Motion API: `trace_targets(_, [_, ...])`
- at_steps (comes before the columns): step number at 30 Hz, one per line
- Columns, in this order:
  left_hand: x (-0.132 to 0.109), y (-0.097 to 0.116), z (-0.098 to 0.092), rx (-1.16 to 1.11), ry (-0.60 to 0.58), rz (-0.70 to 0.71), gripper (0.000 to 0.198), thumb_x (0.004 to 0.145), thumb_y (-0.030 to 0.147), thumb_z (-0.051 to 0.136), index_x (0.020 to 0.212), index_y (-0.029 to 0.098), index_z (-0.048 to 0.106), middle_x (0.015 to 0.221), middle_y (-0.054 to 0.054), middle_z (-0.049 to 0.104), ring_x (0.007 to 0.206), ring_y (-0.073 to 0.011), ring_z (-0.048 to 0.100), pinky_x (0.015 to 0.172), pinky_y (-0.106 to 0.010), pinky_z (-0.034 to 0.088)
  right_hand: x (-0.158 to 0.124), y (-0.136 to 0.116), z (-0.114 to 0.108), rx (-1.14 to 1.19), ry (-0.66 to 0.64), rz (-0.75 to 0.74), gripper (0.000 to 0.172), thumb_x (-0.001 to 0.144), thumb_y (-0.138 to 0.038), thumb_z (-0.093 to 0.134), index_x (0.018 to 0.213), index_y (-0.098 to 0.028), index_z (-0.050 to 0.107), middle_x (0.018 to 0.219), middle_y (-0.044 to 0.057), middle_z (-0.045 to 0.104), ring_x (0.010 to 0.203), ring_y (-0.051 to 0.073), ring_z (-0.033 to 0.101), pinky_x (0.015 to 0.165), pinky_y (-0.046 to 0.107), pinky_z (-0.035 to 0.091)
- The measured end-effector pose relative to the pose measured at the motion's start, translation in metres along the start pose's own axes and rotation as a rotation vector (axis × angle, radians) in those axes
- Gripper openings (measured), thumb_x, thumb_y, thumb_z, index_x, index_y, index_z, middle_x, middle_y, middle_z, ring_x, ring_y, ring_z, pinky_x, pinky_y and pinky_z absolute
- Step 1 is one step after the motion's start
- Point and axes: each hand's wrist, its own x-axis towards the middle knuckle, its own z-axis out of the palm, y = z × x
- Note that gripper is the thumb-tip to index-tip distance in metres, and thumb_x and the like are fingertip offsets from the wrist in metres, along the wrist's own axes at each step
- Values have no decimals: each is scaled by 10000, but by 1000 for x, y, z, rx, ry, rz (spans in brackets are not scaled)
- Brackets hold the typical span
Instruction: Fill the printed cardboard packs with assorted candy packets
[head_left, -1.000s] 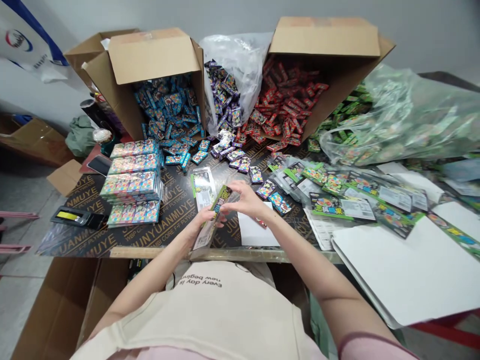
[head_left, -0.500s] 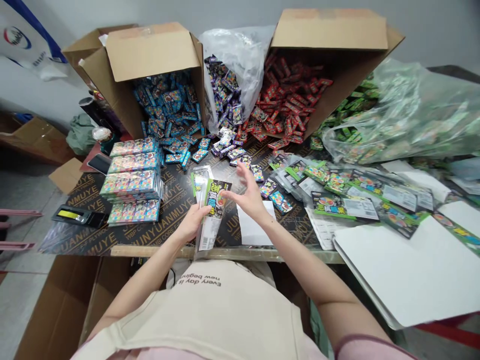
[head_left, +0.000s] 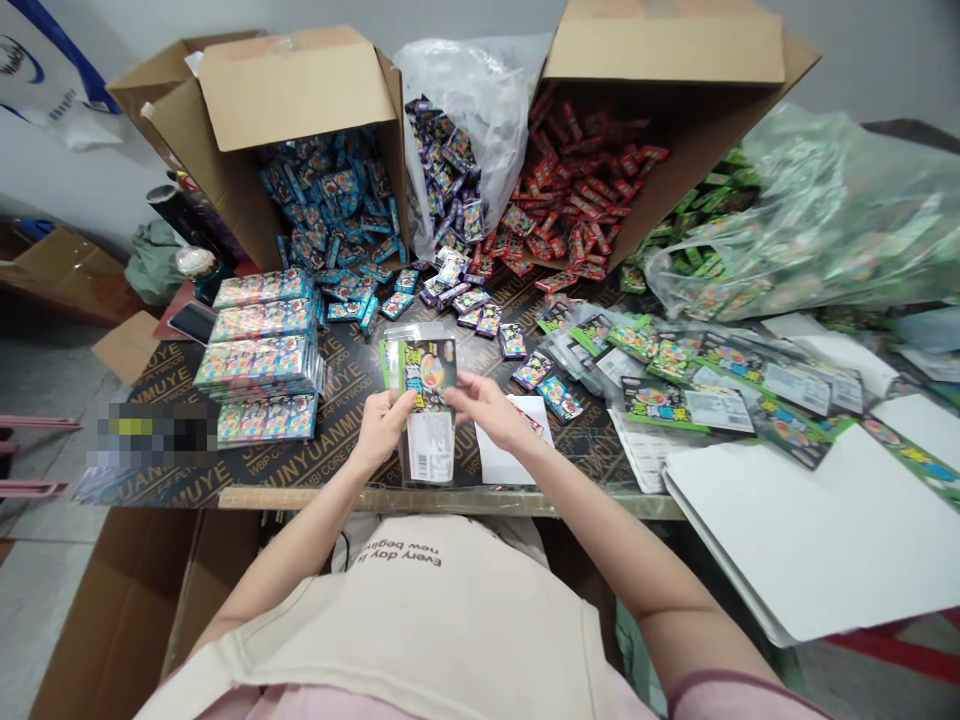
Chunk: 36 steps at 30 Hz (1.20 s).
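I hold a printed card in a clear sleeve [head_left: 427, 405] upright over the table's near edge. My left hand [head_left: 382, 428] pinches its left side. My right hand [head_left: 484, 408] grips its right side with the fingers curled. The card shows a dark picture at the top and a white label below. Just beyond it lies another clear sleeve [head_left: 394, 350] flat on the dark board. Small purple, blue and red packets [head_left: 487, 320] lie scattered just past my hands.
A stack of filled colourful packs [head_left: 262, 355] stands at the left. Two open cardboard boxes hold blue packets [head_left: 330, 205] and red packets [head_left: 585, 200]; a plastic bag holds purple ones [head_left: 450, 170]. Green packets in a big bag [head_left: 810, 230], loose printed cards [head_left: 690, 400] and white sheets [head_left: 810, 540] fill the right.
The card has turned from edge-on and tilted to facing me upright. My right hand came off it, spread open, then closed on its right side.
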Motion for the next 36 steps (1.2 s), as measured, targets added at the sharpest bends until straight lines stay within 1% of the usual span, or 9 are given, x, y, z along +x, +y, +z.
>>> trace_targets(3, [4,-6,2,-46,48,5,430,761,546,652,669,128,604,596,-6,567,545,-119,494,521,-223,403,-7,13,-1,-43,-150,68,405,620,-398,793,913,-161,646,808,17,697,691,158,624,613,267,504])
trace_targets(8, [-3,-15,1,-76,-172,-131,411,635,428,799,863,121,648,682,-2,613,599,-135,567,540,-220,458,-12,24,-18,-131,31,57,330,631,-395,777,807,-155,635,721,8,685,644,161,609,606,276,496])
trace_targets(13, [-8,-25,-1,-164,-282,-264,445,617,425,816,892,127,632,730,-25,660,628,-168,624,568,-259,513,-19,35,-31,-148,-25,94,387,683,-383,729,983,-165,619,754,2,684,634,160,617,598,273,496])
trace_targets(18, [-3,-34,2,-107,-190,-97,424,699,412,768,992,130,645,937,-78,707,829,-214,661,743,-307,526,-22,48,-33,-310,15,46,356,661,-319,751,963,-184,619,780,6,682,659,164,620,609,269,486])
trace_targets(22, [-5,-31,9,-139,-315,-109,452,655,386,808,996,126,663,998,-103,711,900,-249,670,860,-365,509,-16,34,-28,-111,195,-116,312,720,-388,711,943,-201,597,849,13,683,773,167,639,725,286,499])
trace_targets(26, [-5,-14,24,-302,-97,-134,477,658,443,797,1015,150,676,1018,-92,714,930,-235,667,840,-331,510,-15,23,-13,-67,343,-155,322,712,-480,715,809,-206,574,745,-6,650,703,149,600,669,261,478])
trace_targets(30, [0,2,44,-568,95,-290,446,633,528,765,823,127,711,823,-90,728,850,-247,681,776,-340,526,-17,22,10,135,501,-147,480,825,-670,478,980,-230,593,898,34,689,884,184,632,770,296,502])
trace_targets(33, [2,6,55,-619,137,-322,364,578,458,794,740,141,720,740,-59,722,789,-224,683,773,-323,525,-14,21,18,221,594,-101,543,858,-663,364,927,-201,639,882,64,709,940,212,643,817,331,506])
trace_targets(36, [2,7,57,-594,102,-270,298,635,421,740,756,149,740,779,-52,732,783,-187,676,778,-289,518,-10,17,15,238,623,-119,327,775,-498,540,734,-196,658,835,51,723,898,212,647,855,336,496])
